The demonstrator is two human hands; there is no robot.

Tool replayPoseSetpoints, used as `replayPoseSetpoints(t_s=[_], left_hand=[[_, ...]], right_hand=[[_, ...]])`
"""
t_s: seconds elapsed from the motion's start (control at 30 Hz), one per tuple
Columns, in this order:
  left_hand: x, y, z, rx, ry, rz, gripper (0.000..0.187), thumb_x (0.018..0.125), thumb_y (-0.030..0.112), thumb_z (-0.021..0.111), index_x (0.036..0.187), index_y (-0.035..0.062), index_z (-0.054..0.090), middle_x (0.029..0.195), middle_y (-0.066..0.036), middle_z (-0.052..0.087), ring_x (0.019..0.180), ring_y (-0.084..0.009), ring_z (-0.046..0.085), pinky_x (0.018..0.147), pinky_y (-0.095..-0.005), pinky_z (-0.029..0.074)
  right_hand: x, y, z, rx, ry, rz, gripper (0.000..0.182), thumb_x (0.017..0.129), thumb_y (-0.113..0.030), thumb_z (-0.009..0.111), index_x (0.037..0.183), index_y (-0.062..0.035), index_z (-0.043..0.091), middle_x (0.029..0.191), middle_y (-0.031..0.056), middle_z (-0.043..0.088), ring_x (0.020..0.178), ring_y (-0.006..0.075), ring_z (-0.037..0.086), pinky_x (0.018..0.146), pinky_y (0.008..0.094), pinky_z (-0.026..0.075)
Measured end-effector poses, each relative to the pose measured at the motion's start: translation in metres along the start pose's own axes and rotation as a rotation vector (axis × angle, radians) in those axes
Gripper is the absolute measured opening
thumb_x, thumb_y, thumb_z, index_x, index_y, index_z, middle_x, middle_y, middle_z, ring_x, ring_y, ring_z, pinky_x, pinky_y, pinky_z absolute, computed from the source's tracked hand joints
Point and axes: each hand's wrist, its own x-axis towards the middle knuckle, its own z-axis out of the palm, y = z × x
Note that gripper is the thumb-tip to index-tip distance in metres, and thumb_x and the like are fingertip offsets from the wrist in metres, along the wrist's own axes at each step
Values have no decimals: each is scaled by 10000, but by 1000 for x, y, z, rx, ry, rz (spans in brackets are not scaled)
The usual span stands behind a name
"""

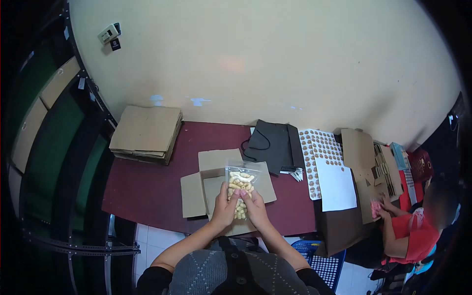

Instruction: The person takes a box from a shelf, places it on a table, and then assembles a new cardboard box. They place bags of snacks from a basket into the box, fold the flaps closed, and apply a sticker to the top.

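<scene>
A clear zip pouch of pale, curved snack pieces (240, 181) is held upright between my two hands. My left hand (226, 205) grips its left side, with the thumb pressed on the front. On the right side my right hand (253, 206) does the same, and the two thumbs nearly meet. The fingers behind the pouch are hidden. Below and behind the pouch an open cardboard box (191, 195) stands on the table with its flaps spread outward. The pouch and my hands hide much of its inside.
Flattened cardboard boxes (145, 130) are stacked at the table's (147, 191) back left. A black paper bag (275, 145) and sticker sheets (337, 187) lie to the right. A co-worker (410, 231) handles something pink beside more boxes. A blue basket (327, 265) stands below.
</scene>
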Motion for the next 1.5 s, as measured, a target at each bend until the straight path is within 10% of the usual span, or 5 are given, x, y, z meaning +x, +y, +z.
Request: replayPoseSetpoints(t_s=[0.27,0.37,0.7,1.5], left_hand=[[5,-45,-18,-52,-37,-75,293,994,280,323,1021,14,443,904,-140,572,841,-182,554,758,-328,436],[3,-24,-22,-138,-156,-152,284,976,286,418,1074,20,435,954,-117,570,928,-155,540,814,-313,432],[15,13,-16,104,-398,-89,549,805,191,645,1159,10,267,1131,-202,505,1077,-250,519,911,-354,414],[15,-3,0,18,-617,-43,579,899,193,550,1269,47,129,1203,-185,398,1177,-228,396,991,-336,325]], right_hand=[[7,38,-1,348,177,58,422,982,-321,401,1266,-8,394,1226,100,485,1051,132,523,900,275,420],[8,23,1,-4,6,57,395,958,-231,464,1267,4,389,1179,98,526,1050,147,526,889,274,428],[14,10,-19,233,44,118,372,936,-214,512,1240,-13,442,1165,72,530,1006,125,538,841,257,442],[8,-2,-41,322,127,186,330,872,-126,580,1166,-7,489,1070,81,590,973,150,580,828,283,471]])
